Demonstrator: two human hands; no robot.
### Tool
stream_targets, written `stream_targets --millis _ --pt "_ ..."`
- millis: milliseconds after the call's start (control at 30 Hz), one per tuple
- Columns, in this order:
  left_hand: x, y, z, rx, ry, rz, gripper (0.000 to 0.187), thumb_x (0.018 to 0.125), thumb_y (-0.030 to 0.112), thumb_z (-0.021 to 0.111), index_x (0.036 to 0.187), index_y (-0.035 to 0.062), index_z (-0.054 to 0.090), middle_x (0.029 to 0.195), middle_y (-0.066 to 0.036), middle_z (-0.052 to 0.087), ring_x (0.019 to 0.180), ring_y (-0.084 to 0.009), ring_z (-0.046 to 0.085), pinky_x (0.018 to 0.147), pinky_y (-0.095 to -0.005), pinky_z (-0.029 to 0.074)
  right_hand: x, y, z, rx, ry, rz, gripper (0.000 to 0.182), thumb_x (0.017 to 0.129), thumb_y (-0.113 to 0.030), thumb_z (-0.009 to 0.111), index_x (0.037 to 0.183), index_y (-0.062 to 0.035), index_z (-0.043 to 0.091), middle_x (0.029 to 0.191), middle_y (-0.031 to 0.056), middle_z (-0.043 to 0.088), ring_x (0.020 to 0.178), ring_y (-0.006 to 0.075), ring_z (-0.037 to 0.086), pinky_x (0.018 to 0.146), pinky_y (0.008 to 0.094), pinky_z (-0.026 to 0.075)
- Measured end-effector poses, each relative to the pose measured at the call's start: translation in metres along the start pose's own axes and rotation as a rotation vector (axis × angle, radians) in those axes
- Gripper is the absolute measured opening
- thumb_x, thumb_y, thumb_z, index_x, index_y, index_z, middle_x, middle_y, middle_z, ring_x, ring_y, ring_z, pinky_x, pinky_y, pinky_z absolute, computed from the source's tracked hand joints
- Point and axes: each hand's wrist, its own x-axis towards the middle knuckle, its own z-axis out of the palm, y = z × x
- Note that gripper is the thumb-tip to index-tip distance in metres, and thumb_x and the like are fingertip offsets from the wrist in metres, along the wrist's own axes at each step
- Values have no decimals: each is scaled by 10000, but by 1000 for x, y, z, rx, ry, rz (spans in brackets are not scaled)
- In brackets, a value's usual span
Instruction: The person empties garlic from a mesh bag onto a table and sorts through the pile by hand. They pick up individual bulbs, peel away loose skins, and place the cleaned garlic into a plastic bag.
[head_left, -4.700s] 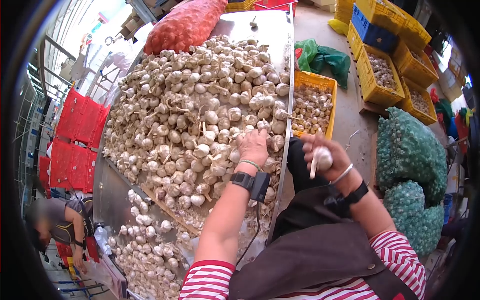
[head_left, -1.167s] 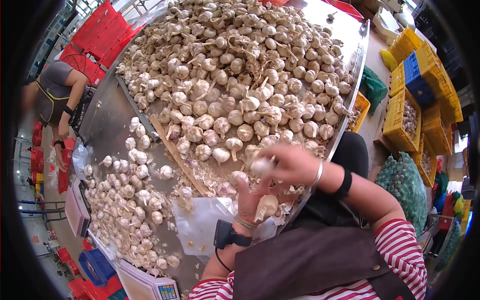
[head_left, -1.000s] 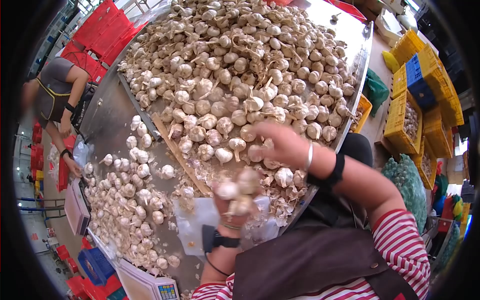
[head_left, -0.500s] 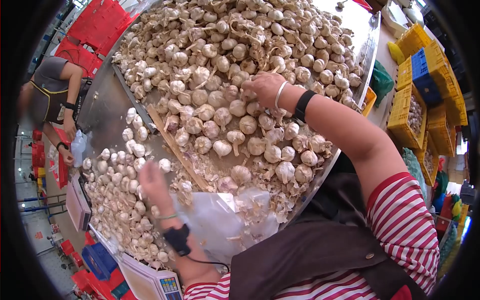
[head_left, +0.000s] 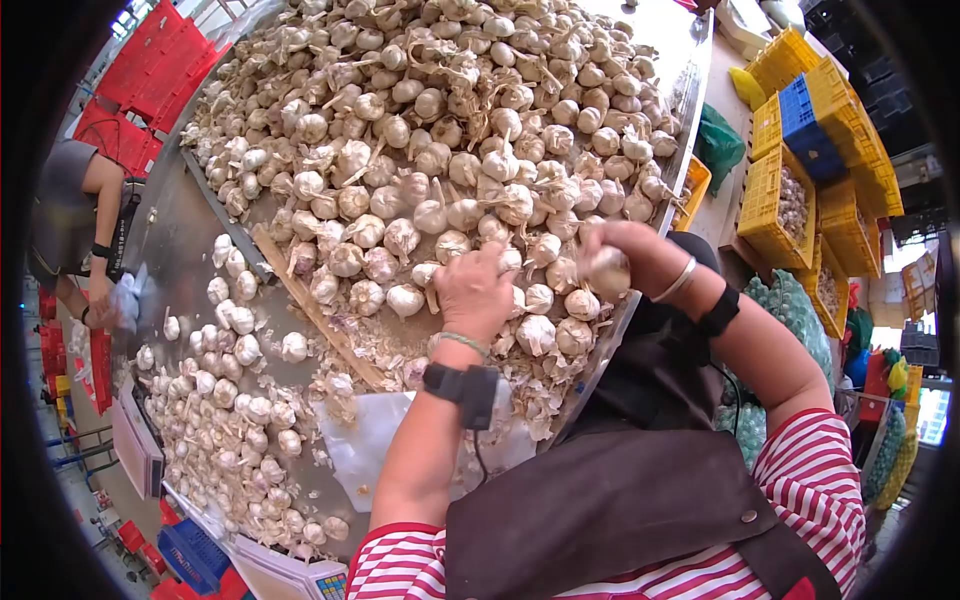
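At the counter's (head_left: pixel 190 215) far left edge a co-worker (head_left: pixel 70 215) stands, one hand on a clear bag (head_left: pixel 125 300). A loose batch of garlic (head_left: pixel 225 420) lies toward the near left corner, beside a scale (head_left: pixel 135 445) at the edge. A wooden strip (head_left: pixel 315 310) runs slantwise across the steel and parts that batch from the big heap (head_left: pixel 440 130), which fills the middle and far end of the counter. A plastic sheet (head_left: pixel 365 445) with papery skins lies at the near edge.

The left hand (head_left: pixel 472 292) rests palm down on bulbs at the heap's near side, fingers curled over them; whether it grips one I cannot tell. A black wrist device (head_left: pixel 465 382) sits on that arm. The right hand (head_left: pixel 615 262) is closed round a bulb (head_left: pixel 606 270), held just above the counter's right edge, close to the left hand.

Beyond the right edge on the floor stand yellow crates (head_left: pixel 790 200), a blue crate (head_left: pixel 805 110), and green net sacks (head_left: pixel 800 310).
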Motion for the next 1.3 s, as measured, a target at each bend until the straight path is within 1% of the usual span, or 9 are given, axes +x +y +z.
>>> stream_targets --millis 100,167,400,633,767,900,1033,1200,1300 --pt "-19 -10 -31 -280 14 -119 337 794 181 730 1071 92 561 913 -81 640 875 -240 605 783 -402 448 -9 -4 52 -1448 32 209 273 823 -237 622 1020 -49 620 977 145 656 920 301 647 743 382 519" --pt "-41 -15 -50 -1095 123 -393 311 860 163 692 1104 56 532 975 -60 643 905 -190 621 749 -316 512 -6 10 65 -1742 -77 94 334 748 -190 636 1054 -57 624 997 187 643 927 355 630 768 417 515" --pt "-122 -20 -98 -2030 184 -694 326 970 300 524 1218 89 505 1095 -161 602 938 -289 634 730 -353 562 18 30 79 -2069 -142 331 331 733 -276 678 983 -63 721 1016 119 677 954 260 647 757 416 537" --pt "-145 14 -81 -1852 89 -672 315 953 231 568 1212 83 467 1087 -137 585 926 -275 642 733 -345 580 19 6 70 -2042 -171 445 379 675 -295 740 999 -99 734 1043 118 700 1003 263 660 797 384 535" --pt "-144 37 -80 -1693 107 -644 381 886 110 659 1204 88 450 1070 -92 589 945 -246 646 726 -329 583 -10 -21 65 -1627 258 138 470 713 -242 687 1142 -54 638 953 163 679 919 288 661 759 392 522" --pt "-129 70 -87 -1620 47 -434 424 819 31 723 1163 25 476 1077 -65 575 984 -190 611 830 -290 526 -71 -1 51 -326 89 -233 432 834 -235 612 1217 -38 593 953 76 662 810 182 639 716 312 514" --pt "-117 125 -97 -1435 -3 -179 512 789 39 762 1217 7 482 1113 -69 550 1038 -157 563 904 -282 482 -123 60 83 800 -164 -158 494 929 -226 500 1373 -29 410 1210 134 557 887 200 630 657 345 563" --pt "-118 165 -76 -1271 -19 219 549 741 23 792 1172 45 454 1226 -126 536 1056 -169 578 903 -298 486 -151 105 92 836 -68 -80 604 951 -535 439 1340 -73 438 1211 126 582 965 237 649 715 361 601" --pt "-109 173 -70 -672 -148 376 443 738 106 799 1091 40 539 1192 -161 589 1130 -302 565 966 -391 443 -163 111 92 920 -45 -37 687 903 -610 460 1317 -63 458 1216 126 583 1031 235 633 752 360 594"
